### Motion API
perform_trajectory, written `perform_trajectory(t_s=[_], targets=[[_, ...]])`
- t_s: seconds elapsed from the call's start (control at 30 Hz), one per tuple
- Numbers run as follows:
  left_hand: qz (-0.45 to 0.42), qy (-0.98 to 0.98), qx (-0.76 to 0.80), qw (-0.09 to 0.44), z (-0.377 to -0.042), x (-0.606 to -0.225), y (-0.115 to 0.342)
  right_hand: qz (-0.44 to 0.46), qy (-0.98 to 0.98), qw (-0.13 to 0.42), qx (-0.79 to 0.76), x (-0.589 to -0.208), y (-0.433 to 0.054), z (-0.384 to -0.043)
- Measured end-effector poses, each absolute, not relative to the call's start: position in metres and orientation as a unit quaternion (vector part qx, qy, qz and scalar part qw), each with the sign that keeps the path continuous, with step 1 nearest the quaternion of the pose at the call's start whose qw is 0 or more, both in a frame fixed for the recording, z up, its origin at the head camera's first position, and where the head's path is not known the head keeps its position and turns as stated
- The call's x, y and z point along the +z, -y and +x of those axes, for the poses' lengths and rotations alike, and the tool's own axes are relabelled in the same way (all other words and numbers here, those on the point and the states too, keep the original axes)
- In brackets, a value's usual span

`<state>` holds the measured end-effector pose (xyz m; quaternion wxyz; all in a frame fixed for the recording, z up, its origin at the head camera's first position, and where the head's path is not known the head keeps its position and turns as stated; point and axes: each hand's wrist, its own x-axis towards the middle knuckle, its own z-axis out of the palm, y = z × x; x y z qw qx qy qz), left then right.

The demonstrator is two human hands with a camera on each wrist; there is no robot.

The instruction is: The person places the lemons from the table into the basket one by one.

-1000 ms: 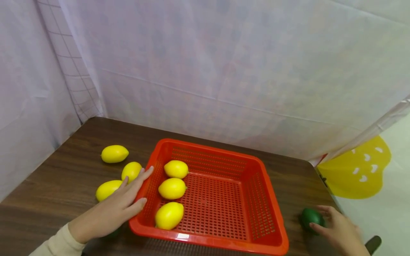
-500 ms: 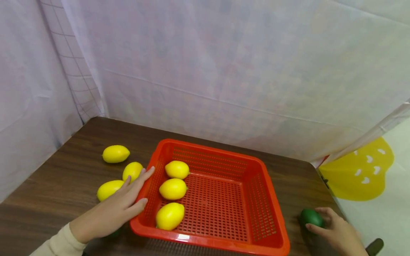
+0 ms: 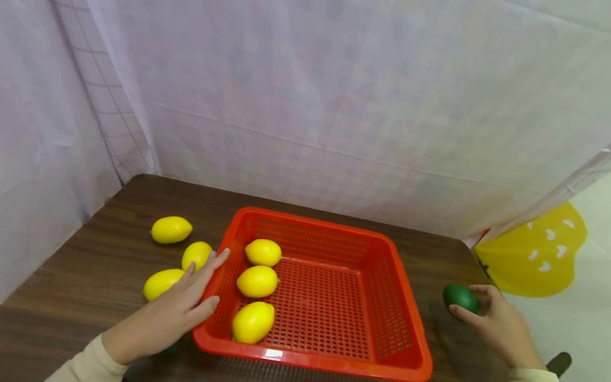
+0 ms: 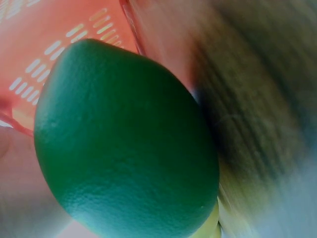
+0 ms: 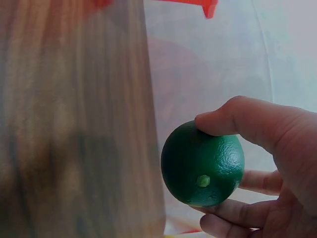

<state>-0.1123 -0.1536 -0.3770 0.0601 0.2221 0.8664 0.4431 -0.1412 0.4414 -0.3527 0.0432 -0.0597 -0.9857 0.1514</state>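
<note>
At the right of the head view my right hand [image 3: 501,318] holds a dark green lime [image 3: 460,299] between thumb and fingers, raised off the table. The right wrist view shows the same lime [image 5: 203,166] with its pale stem nub. My left hand [image 3: 176,313] rests on the left rim of a red plastic basket [image 3: 329,361], fingers extended. Inside the basket, along its left side, lie three yellow lemons [image 3: 258,281]. A second green lime [image 4: 126,139] fills the left wrist view, mostly hidden under my left hand in the head view.
Left of the basket, three more lemons [image 3: 171,229] lie on the dark wooden table [image 3: 95,249], partly behind my left hand. A white curtain [image 3: 334,106] hangs along the back. A yellow fabric shape with white marks [image 3: 539,254] is beyond the table's right edge.
My right hand has lifted the lime from the table, up and slightly away from me. My left hand and the basket stay where they were.
</note>
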Motion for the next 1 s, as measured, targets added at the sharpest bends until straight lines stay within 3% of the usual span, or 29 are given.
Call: perform_trajectory(t_s=[0.23,1.0], targets=[[0.225,-0.871,0.434,0.049,-0.112,-0.375,0.154,-0.039,0.981,0.087,0.168,-0.342,-0.421,-0.146],[0.230,-0.870,0.432,0.052,-0.112,-0.376,0.155,0.013,0.969,0.149,0.198,-0.318,-0.364,-0.154]])
